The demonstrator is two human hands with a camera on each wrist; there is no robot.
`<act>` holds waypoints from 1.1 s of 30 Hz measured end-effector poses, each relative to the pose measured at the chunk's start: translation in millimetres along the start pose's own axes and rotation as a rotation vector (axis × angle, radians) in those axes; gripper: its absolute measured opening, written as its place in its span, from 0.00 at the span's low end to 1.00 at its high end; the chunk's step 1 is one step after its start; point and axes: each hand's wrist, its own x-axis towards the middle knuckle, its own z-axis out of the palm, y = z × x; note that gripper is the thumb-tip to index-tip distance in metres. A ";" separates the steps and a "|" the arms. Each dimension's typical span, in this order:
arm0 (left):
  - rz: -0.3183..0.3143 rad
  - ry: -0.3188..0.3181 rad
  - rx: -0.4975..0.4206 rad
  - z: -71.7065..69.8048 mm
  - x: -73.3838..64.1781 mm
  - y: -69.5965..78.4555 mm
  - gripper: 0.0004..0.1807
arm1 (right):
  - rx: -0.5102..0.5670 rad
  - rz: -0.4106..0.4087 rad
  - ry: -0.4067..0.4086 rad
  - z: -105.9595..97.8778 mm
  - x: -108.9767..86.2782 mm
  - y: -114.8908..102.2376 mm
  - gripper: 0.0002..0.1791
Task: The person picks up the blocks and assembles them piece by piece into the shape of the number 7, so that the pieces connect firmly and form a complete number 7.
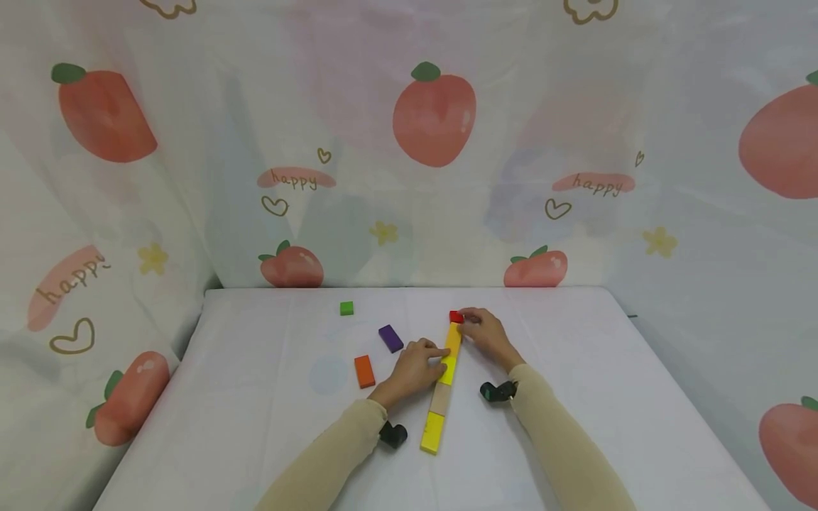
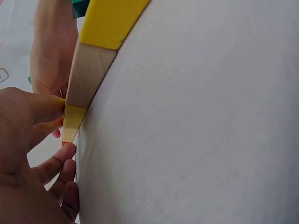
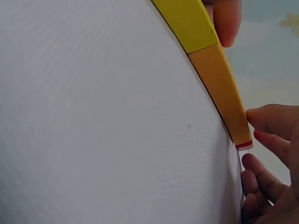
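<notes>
A straight row of blocks lies on the white tabletop: a yellow block (image 1: 432,433) nearest, a plain wooden block (image 1: 440,399), two more yellow blocks (image 1: 454,336) in line, then a small red block (image 1: 456,316) at the far end. My left hand (image 1: 414,367) touches the row's left side with thumb and index finger, by the middle yellow stretch. From the right, my right hand (image 1: 487,333) has its index finger at the red block and its thumb by the yellow block's end. In the right wrist view, the red block (image 3: 244,145) shows as a thin strip.
Left of the row lie an orange block (image 1: 364,372), a purple block (image 1: 391,338) and a small green block (image 1: 346,308). Black wrist cameras (image 1: 497,392) hang beneath both sleeves. A fruit-printed cloth (image 1: 434,213) stands behind the table's back edge.
</notes>
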 end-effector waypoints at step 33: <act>-0.043 0.001 -0.089 -14.0 -13.6 2.4 0.20 | -0.049 -0.072 -0.018 1.1 0.5 4.8 0.25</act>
